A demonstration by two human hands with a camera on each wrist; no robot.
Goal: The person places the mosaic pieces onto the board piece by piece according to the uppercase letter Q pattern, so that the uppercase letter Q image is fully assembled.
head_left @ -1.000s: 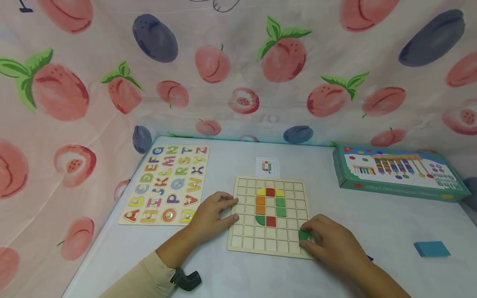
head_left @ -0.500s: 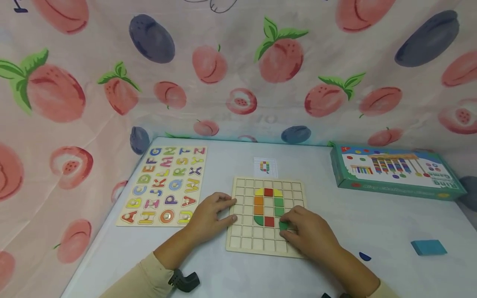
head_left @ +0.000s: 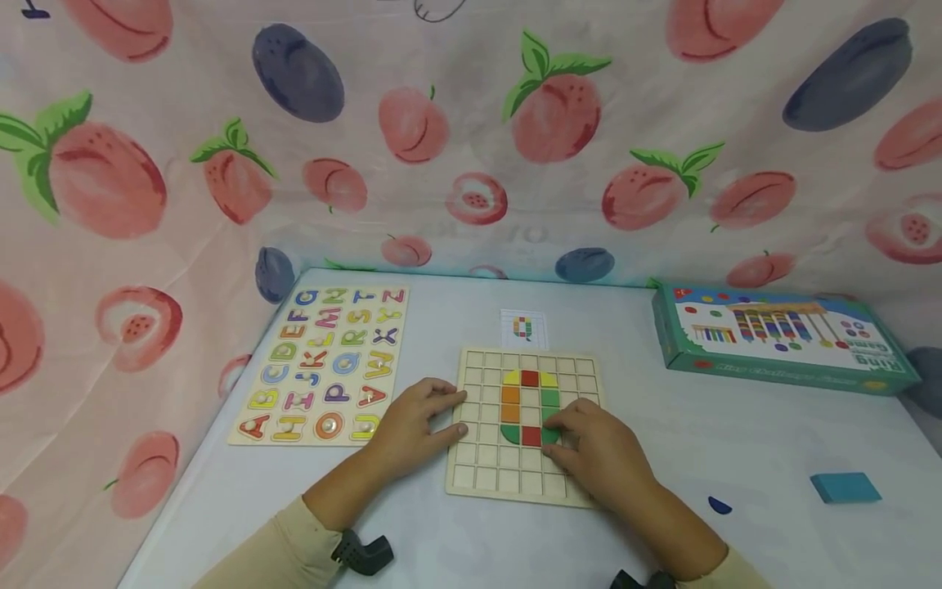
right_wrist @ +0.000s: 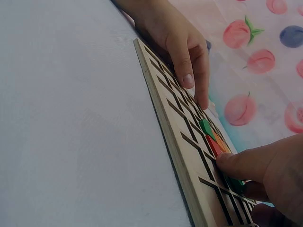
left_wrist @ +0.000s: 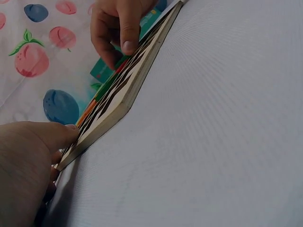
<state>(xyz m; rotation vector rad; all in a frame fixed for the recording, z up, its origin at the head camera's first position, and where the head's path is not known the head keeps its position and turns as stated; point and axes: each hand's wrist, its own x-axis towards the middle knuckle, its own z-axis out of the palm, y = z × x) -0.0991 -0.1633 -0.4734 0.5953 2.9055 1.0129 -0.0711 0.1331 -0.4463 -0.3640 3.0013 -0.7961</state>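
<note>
A wooden grid board lies flat with red, yellow, orange and green pieces forming a ring in its cells. My right hand pinches a green quarter-round piece between thumb and fingers, at the ring's lower right corner. A red square sits directly to its left. My left hand rests at the board's left edge, thumb and index finger fairly straight; the left wrist view shows the thumb on the board's top. The right fingers partly cover the green piece, so its seating is unclear.
Behind the board lies a small pattern card. An alphabet puzzle board stands left, a green game box back right. A teal block and a dark blue half-round piece lie on the right side of the white table.
My right hand has moved left and slightly up from the board's right edge, carrying the green piece to beside the red square. The left hand stays at the board's edge.
</note>
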